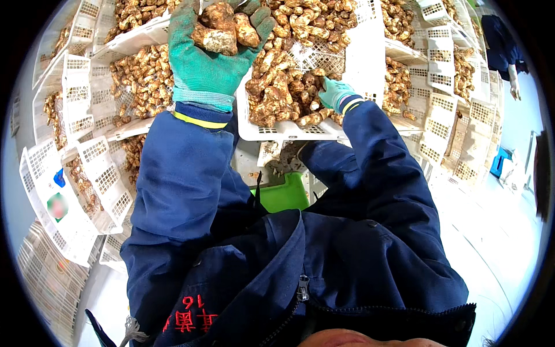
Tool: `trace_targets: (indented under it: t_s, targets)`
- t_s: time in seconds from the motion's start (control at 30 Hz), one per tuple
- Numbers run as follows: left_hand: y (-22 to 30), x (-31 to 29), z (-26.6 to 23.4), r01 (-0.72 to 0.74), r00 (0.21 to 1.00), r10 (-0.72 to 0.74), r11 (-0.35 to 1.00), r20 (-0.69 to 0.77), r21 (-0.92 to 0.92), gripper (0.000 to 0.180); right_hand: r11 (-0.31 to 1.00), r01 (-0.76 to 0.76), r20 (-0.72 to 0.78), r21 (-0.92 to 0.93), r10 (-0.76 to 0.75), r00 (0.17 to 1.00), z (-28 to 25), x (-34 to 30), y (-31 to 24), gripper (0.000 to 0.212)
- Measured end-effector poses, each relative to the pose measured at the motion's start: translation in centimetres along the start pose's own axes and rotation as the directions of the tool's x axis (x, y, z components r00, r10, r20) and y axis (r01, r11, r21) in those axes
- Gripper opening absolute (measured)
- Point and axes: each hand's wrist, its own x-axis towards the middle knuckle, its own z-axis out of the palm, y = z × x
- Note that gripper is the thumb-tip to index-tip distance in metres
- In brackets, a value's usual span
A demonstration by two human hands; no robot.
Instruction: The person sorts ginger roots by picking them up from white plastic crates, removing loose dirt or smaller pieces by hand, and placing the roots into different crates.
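My left hand [205, 72], in a green knit-cuffed glove, is turned palm up at the top left, fingers curled around a few thick brown mushrooms [217, 34] with pale patches. It is raised beside a white slatted crate [289, 134] in front of me. Inside that crate lies a heap of similar mushrooms [269, 92], with part of the mesh bottom showing. At the crate's right side, my right hand [336, 93], in a lighter green glove, has its fingers drawn together against a mushroom in the heap; the fingertips are partly hidden.
More white crates of mushrooms stand at the left [141, 81] and right [397, 81]. A bright green plastic item [283, 194] lies low between my knees. Another person's dark sleeve [500, 40] shows at the upper right. Stacked crates [49, 283] stand at the lower left.
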Motion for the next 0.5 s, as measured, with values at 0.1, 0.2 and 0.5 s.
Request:
trace_targets:
  t_s: [0.1, 0.2, 0.5]
  targets:
    - [-0.4, 0.1, -0.3, 0.023, 0.999, -0.023, 1.000, -0.026, -0.010, 0.053, 0.999, 0.012, 0.028, -0.041, -0.011, 1.000, 0.0, 0.4, 0.5, 0.057]
    - [-0.2, -0.5, 0.4, 0.030, 0.999, -0.030, 0.999, 0.018, 0.042, 0.054, 1.000, 0.008, 0.060, 0.015, -0.008, 0.998, -0.7, 0.3, 0.3, 0.057]
    - [-0.1, 0.1, -0.2, 0.171, 0.957, -0.160, 0.985, 0.243, -0.027, 0.050, 0.994, 0.107, 0.080, 0.011, -0.107, 0.991, -1.0, -0.3, 1.3, 0.058]
